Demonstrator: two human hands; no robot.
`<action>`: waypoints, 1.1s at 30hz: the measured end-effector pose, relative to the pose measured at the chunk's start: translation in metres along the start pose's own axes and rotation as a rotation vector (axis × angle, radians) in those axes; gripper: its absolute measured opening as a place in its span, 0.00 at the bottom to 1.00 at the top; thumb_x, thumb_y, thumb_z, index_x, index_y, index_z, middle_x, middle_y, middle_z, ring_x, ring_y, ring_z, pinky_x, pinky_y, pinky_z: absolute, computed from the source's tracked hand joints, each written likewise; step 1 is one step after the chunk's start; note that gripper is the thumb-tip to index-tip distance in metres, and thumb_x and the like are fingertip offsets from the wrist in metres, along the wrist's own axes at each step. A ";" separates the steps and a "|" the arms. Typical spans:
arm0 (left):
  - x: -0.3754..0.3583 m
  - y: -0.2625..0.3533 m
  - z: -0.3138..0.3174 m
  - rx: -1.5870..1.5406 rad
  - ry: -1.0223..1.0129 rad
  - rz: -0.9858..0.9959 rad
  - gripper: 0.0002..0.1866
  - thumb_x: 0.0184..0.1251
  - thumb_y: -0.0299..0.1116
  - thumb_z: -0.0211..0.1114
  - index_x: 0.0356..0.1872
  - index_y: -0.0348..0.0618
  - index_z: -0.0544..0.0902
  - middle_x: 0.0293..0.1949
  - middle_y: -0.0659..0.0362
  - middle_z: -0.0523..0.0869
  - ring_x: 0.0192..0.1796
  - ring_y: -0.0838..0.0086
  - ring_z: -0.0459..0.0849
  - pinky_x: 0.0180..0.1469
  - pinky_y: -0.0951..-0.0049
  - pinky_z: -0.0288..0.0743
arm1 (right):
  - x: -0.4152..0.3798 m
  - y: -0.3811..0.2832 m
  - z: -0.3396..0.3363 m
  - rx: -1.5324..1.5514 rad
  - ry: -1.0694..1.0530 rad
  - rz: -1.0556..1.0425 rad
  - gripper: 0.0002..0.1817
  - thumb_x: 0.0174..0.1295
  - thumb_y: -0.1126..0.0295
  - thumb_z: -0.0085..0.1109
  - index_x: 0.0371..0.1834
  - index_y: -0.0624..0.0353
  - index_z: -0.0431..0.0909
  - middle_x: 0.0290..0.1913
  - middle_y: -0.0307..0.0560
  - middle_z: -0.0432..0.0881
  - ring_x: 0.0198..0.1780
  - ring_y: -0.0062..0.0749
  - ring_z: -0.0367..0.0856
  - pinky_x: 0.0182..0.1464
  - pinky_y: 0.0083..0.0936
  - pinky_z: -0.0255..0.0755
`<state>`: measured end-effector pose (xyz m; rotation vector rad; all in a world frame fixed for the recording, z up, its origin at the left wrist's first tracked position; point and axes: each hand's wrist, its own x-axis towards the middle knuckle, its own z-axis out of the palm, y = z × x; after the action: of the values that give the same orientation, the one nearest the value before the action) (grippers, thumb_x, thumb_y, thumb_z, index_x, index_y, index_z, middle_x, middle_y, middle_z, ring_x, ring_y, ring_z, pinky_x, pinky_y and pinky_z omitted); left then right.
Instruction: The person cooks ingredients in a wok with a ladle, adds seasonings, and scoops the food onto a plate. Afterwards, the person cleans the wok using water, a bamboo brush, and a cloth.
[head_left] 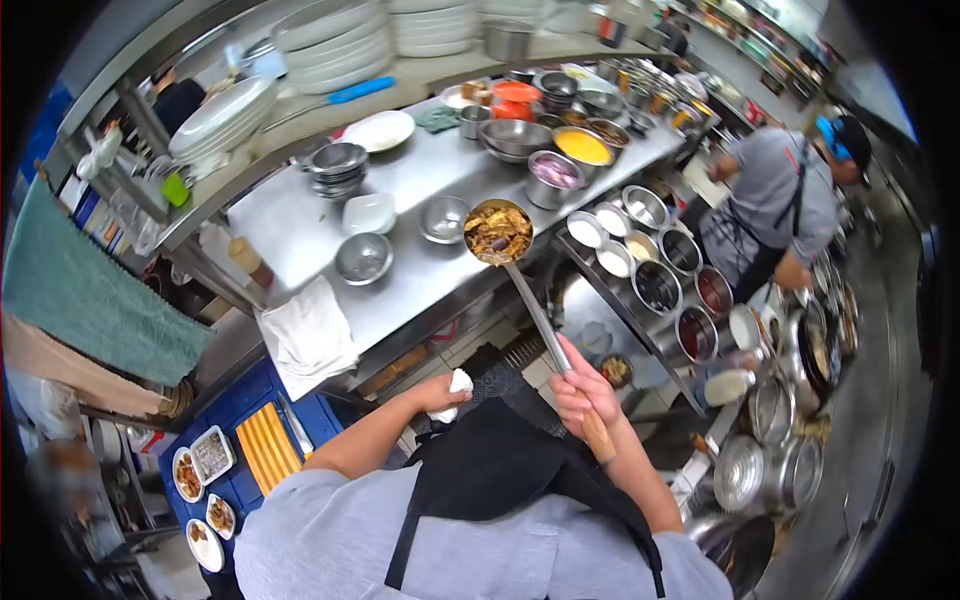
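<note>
1. Gripping firmly, the fingers of the right hand (590, 392) are closed around the ladle (541, 318), near where metal meets the smooth wooden grip.
2. Closed too, the left hand (432, 394) holds a crumpled white cloth (460, 384), soft and bunched.
3. Out at the far end of the long shaft, the round bowl of the ladle carries browned, glossy, chunky food (498, 230), over or just beside the edge of the steel surface (292, 222); its height I cannot tell.
4. A roll of the wrist could tip that load—the weight sits far from the grip—and sauce could drip onto the surface or floor (455, 352).
5. A low swing might knock the thin, shiny steel bowl (444, 218) beside it; a wide one could clip the round sauce pots (657, 285), near a co-worker (765, 190).
6. Farther left lies a rumpled towel (308, 335)—matte against slick steel.
</note>
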<state>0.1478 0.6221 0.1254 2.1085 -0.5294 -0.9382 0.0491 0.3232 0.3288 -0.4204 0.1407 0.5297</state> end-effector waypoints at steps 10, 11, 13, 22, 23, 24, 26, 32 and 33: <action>-0.079 -0.103 -0.105 -0.431 0.356 -0.120 0.26 0.65 0.48 0.68 0.54 0.38 0.77 0.45 0.50 0.86 0.48 0.63 0.84 0.53 0.64 0.76 | 0.262 0.009 0.037 -0.854 0.067 0.190 0.44 0.68 0.76 0.50 0.83 0.37 0.40 0.26 0.39 0.68 0.18 0.20 0.66 0.20 0.23 0.69; -0.080 -0.112 -0.104 -0.420 0.378 -0.124 0.26 0.64 0.48 0.68 0.54 0.38 0.76 0.45 0.49 0.86 0.49 0.62 0.84 0.53 0.64 0.76 | 0.279 0.013 0.036 -0.865 0.058 0.213 0.44 0.68 0.76 0.50 0.83 0.37 0.40 0.26 0.39 0.68 0.18 0.20 0.66 0.20 0.23 0.69; -0.086 -0.113 -0.100 -0.459 0.386 -0.130 0.27 0.64 0.48 0.69 0.55 0.37 0.76 0.47 0.49 0.86 0.50 0.62 0.84 0.54 0.64 0.76 | 0.305 0.021 0.029 -1.068 0.132 0.230 0.45 0.67 0.78 0.50 0.83 0.37 0.39 0.25 0.38 0.69 0.18 0.20 0.66 0.20 0.24 0.68; -0.097 -0.096 -0.068 -0.413 0.390 -0.205 0.32 0.61 0.53 0.69 0.56 0.36 0.75 0.50 0.43 0.84 0.54 0.54 0.84 0.58 0.61 0.75 | 0.334 0.024 -0.006 -1.469 0.102 0.236 0.46 0.67 0.80 0.47 0.83 0.32 0.38 0.24 0.37 0.70 0.17 0.22 0.68 0.19 0.26 0.70; -0.098 -0.094 -0.067 -0.440 0.393 -0.227 0.33 0.61 0.53 0.69 0.57 0.36 0.75 0.50 0.43 0.84 0.55 0.54 0.84 0.58 0.61 0.75 | 0.338 0.016 -0.013 -1.444 0.116 0.262 0.46 0.67 0.80 0.47 0.83 0.32 0.38 0.24 0.37 0.69 0.17 0.22 0.68 0.19 0.26 0.70; -0.096 -0.095 -0.066 -0.446 0.399 -0.232 0.33 0.61 0.53 0.69 0.57 0.36 0.75 0.50 0.43 0.84 0.55 0.54 0.84 0.58 0.61 0.75 | 0.342 0.011 -0.012 -1.420 0.127 0.286 0.46 0.67 0.80 0.47 0.83 0.33 0.38 0.23 0.37 0.69 0.16 0.23 0.68 0.19 0.26 0.69; -0.090 -0.097 -0.061 -0.463 0.436 -0.202 0.35 0.60 0.54 0.70 0.57 0.35 0.75 0.51 0.42 0.84 0.55 0.52 0.84 0.58 0.60 0.75 | 0.342 0.012 -0.013 -1.523 0.102 0.275 0.46 0.67 0.80 0.47 0.83 0.33 0.39 0.24 0.38 0.70 0.16 0.22 0.67 0.19 0.26 0.69; -0.067 -0.080 -0.079 -0.408 0.403 -0.296 0.39 0.58 0.57 0.70 0.60 0.34 0.73 0.51 0.39 0.84 0.54 0.49 0.84 0.57 0.59 0.76 | 0.349 -0.010 -0.024 -2.052 -0.007 0.096 0.46 0.65 0.74 0.51 0.82 0.35 0.38 0.58 0.76 0.77 0.60 0.74 0.73 0.64 0.50 0.67; -0.062 -0.075 -0.084 -0.389 0.391 -0.311 0.40 0.58 0.58 0.69 0.60 0.34 0.73 0.51 0.38 0.84 0.54 0.48 0.84 0.57 0.58 0.76 | 0.351 -0.014 -0.028 -2.056 -0.020 0.097 0.46 0.65 0.74 0.51 0.82 0.35 0.38 0.58 0.76 0.77 0.60 0.74 0.73 0.64 0.50 0.67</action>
<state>0.1766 0.7471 0.1323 1.9679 0.1739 -0.6947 0.3567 0.4618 0.2254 -2.4078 -0.4940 0.6172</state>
